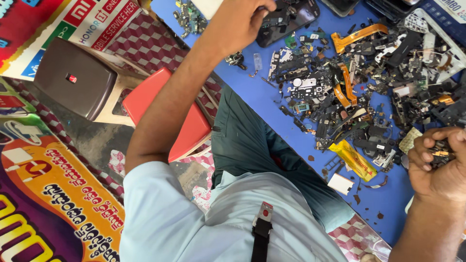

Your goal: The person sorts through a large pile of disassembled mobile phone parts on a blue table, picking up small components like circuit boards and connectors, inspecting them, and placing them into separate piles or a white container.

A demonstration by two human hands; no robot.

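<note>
Beside the parts pile [369,87] on the blue table [262,97], the right hand [434,162] pinches a small part [441,154] to keep it steady, while the left hand [240,22], fingers curled shut, hovers at the pile's far edge.

We sit over a blue tabletop [252,92] in bright daylight. Beside it we see a red stool [160,114] and a brown plastic stool [73,77] standing close together on a worn grey floor [92,140]. A red-and-white checkered mat [150,43] lies under them, and colourful printed banners [48,204] spread nearby.
</note>
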